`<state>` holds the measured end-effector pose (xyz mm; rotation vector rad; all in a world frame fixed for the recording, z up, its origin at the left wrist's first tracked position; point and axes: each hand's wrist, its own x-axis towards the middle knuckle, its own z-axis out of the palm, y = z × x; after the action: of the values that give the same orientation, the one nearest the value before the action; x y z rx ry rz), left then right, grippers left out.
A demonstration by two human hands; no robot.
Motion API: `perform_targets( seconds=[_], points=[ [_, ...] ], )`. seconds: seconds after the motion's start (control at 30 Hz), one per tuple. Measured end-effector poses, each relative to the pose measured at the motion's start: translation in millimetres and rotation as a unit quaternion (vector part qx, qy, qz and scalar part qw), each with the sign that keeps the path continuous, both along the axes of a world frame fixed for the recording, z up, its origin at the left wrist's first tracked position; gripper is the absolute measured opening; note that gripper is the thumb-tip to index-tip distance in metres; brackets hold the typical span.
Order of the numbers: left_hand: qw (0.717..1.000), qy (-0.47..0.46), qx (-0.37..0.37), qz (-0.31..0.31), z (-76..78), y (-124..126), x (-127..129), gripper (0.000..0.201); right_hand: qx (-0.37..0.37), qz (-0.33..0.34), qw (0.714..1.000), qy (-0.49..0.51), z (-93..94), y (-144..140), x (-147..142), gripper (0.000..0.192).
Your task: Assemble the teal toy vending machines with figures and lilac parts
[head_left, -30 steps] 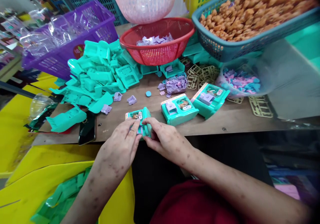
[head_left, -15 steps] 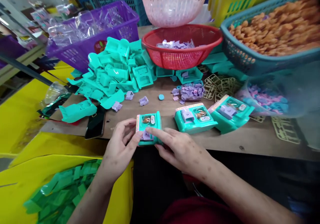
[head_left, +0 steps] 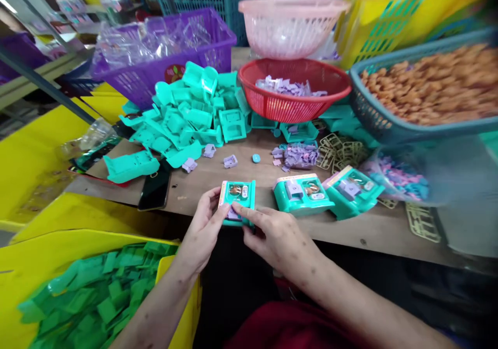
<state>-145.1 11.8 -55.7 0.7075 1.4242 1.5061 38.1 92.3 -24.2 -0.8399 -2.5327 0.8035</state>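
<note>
A small teal plastic toy machine (head_left: 241, 189) with a clear round window and a lilac piece (head_left: 234, 214) on its face is held at the table's front edge. My left hand (head_left: 206, 224) grips its left side, thumb by the lilac piece. My right hand (head_left: 272, 232) lays its index finger on the lilac piece, with the thumb at the lower right edge. To the right rest two similar teal toys, a nearer one (head_left: 305, 196) and a tilted one (head_left: 354, 191). Loose lilac pieces (head_left: 230, 161) and a blue disc (head_left: 256, 158) lie beyond my hands.
A heap of teal casings (head_left: 187, 115) fills the back left, before a purple basket (head_left: 163, 71). A red basket (head_left: 293, 102) holds lilac parts; a blue-grey basket (head_left: 389, 113) holds orange-brown pieces. A phone (head_left: 153, 191) lies left. Green parts (head_left: 97, 292) fill a yellow container below.
The camera view has shifted, so the table contents appear lower and slightly moved. Both hands keep hold of the toy, the right index finger still on the lilac piece.
</note>
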Motion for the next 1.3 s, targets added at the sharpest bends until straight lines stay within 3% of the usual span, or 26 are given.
perform_targets(
  seconds=[0.23, 0.37, 0.47, 0.53, 0.6, 0.7, 0.87, 1.0, 1.13, 1.3],
  points=[
    [0.991, 0.128, 0.012, -0.023, -2.1, 2, -8, 0.071, -0.022, 0.022, 0.999, 0.023, 6.6, -2, -2, 0.061],
    [0.981, 0.171, 0.027, -0.090, 12.0, 6, -19, 0.071, -0.046, 0.032, 0.994, 0.089, 0.0, -10, 5, 0.079],
    [0.970, 0.181, 0.015, -0.161, 27.0, 9, -33, 0.069, 0.019, 0.013, 0.988, 0.152, 0.2, -12, 12, 0.061],
    [0.965, 0.197, -0.001, -0.175, 31.8, 12, -42, 0.072, 0.090, 0.015, 0.981, 0.169, 5.4, -9, 12, 0.043],
    [0.963, 0.228, -0.022, -0.143, 30.5, 13, -47, 0.077, 0.134, 0.018, 0.974, 0.182, 12.1, -5, 9, 0.032],
    [0.954, 0.289, -0.051, -0.063, 22.0, 7, -42, 0.070, 0.139, -0.011, 0.968, 0.208, 15.7, 1, -1, 0.029],
    [0.949, 0.313, -0.038, -0.028, 11.4, -24, -3, 0.053, 0.118, -0.040, 0.983, 0.131, -4.0, -3, -19, 0.035],
    [0.969, 0.245, -0.023, 0.010, 9.9, -53, 28, 0.055, 0.078, -0.013, 0.986, 0.149, -15.9, -21, -17, 0.046],
    [0.982, 0.178, 0.051, 0.032, 16.4, -73, 42, 0.059, 0.001, -0.010, 0.976, 0.217, -17.5, -39, 1, 0.063],
    [0.986, 0.139, 0.091, 0.020, 38.0, -88, 47, 0.084, -0.148, 0.013, 0.942, 0.300, -13.1, -53, 30, 0.111]
  ],
)
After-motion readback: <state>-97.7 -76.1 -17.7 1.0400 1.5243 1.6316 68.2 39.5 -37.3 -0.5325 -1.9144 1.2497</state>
